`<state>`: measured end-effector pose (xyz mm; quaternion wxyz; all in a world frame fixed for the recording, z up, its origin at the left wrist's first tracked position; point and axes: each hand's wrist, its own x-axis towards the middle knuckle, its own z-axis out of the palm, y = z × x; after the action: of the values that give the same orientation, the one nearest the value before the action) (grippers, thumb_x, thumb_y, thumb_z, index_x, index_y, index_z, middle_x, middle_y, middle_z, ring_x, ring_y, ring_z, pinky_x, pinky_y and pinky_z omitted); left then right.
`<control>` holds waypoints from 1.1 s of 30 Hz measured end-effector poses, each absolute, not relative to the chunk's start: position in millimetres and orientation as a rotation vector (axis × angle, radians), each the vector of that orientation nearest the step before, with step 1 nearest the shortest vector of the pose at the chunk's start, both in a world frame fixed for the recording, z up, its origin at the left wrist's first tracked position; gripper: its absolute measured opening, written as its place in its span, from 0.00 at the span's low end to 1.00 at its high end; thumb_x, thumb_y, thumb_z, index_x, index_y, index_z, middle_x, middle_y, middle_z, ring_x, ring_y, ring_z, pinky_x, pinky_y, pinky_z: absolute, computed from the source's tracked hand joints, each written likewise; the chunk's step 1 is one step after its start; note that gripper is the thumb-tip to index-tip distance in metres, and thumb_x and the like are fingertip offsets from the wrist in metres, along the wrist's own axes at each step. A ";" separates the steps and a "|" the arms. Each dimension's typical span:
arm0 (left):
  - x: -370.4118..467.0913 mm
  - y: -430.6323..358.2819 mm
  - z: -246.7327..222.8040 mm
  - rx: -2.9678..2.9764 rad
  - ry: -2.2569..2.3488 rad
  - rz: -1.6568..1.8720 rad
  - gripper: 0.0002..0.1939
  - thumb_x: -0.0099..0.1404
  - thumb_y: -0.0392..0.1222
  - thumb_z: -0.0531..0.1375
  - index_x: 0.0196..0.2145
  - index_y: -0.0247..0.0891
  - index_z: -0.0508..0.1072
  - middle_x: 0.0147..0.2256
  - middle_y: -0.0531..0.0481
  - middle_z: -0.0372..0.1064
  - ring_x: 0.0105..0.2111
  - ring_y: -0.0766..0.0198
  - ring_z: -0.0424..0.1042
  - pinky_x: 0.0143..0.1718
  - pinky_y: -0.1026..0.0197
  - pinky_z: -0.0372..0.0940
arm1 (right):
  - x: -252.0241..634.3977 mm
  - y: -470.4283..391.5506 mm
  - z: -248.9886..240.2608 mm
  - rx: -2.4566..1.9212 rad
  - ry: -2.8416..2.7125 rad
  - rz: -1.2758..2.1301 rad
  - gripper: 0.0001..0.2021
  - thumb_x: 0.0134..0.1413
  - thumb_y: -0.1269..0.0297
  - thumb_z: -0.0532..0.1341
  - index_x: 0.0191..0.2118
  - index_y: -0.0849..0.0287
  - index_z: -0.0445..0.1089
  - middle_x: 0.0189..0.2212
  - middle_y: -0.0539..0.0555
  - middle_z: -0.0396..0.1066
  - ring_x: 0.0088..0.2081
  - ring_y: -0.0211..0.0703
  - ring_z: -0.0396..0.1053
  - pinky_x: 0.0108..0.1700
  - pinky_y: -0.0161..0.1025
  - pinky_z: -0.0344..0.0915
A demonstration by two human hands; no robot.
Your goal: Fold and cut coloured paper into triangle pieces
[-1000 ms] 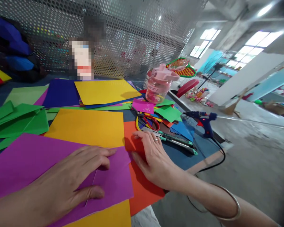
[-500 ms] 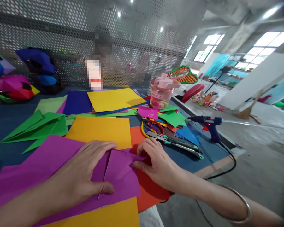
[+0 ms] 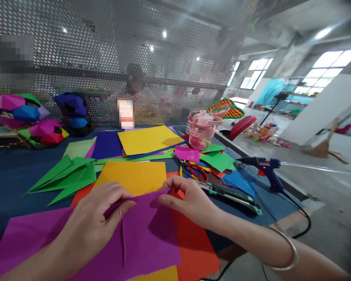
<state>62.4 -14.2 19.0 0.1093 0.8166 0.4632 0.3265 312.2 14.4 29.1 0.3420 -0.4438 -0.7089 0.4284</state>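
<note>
A large sheet of purple paper (image 3: 152, 234) lies in front of me, a slit or crease line running down its middle. My left hand (image 3: 102, 218) pinches its upper edge left of that line, thumb against fingers. At the upper right corner, my right hand (image 3: 187, 199) grips the same paper between thumb and fingers; a bangle circles that forearm. Under the purple paper are an orange-yellow sheet (image 3: 134, 175) and a red-orange sheet (image 3: 193, 246). Folded green paper (image 3: 73, 175) rests beyond my left hand.
Behind lie a yellow sheet (image 3: 152, 140), a blue sheet (image 3: 108, 144), a pink bottle (image 3: 201, 130), scissors (image 3: 200, 171) and a cutter (image 3: 231, 197). A glue gun (image 3: 266, 169) sits at right. Faceted paper shapes (image 3: 26, 113) stand at left before a perforated metal panel (image 3: 105, 74).
My left hand has closed from a spread pose onto the paper's top edge. The purple paper's folded-looking right part now lies flatter. The view has shifted, moving the tabletop objects lower.
</note>
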 end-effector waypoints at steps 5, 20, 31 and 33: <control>64.2 -16.0 18.6 2.460 1.344 1.029 0.14 0.73 0.52 0.57 0.32 0.43 0.71 0.29 0.55 0.69 0.30 0.62 0.70 0.31 0.61 0.63 | 314.4 14.7 23.9 -1.022 -1.632 1.396 0.19 0.49 0.47 0.71 0.30 0.59 0.72 0.30 0.53 0.79 0.32 0.41 0.74 0.35 0.37 0.67; 65.9 -11.5 17.7 2.444 1.346 0.971 0.16 0.72 0.56 0.57 0.31 0.44 0.71 0.28 0.55 0.71 0.29 0.62 0.72 0.30 0.62 0.65 | 317.8 13.7 19.7 -0.956 -1.444 1.518 0.18 0.38 0.50 0.77 0.26 0.60 0.78 0.24 0.51 0.76 0.29 0.39 0.71 0.37 0.38 0.68; 61.4 3.8 -13.8 2.570 1.412 0.829 0.14 0.71 0.57 0.57 0.43 0.45 0.74 0.41 0.48 0.76 0.42 0.51 0.75 0.45 0.49 0.69 | 323.9 16.2 12.9 -1.167 -2.145 0.636 0.11 0.64 0.70 0.58 0.30 0.60 0.73 0.29 0.53 0.75 0.34 0.42 0.69 0.39 0.38 0.62; 61.4 0.3 -19.3 2.650 1.322 0.838 0.14 0.71 0.53 0.59 0.49 0.46 0.72 0.48 0.46 0.75 0.49 0.49 0.73 0.50 0.47 0.69 | 324.1 15.7 11.3 -1.201 -2.263 0.411 0.10 0.62 0.74 0.57 0.30 0.60 0.71 0.29 0.54 0.73 0.33 0.43 0.67 0.39 0.39 0.61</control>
<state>61.4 0.3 -19.3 0.0317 0.8606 0.4294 0.2722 324.1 15.7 11.3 0.2698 -0.4457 -0.8398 0.1524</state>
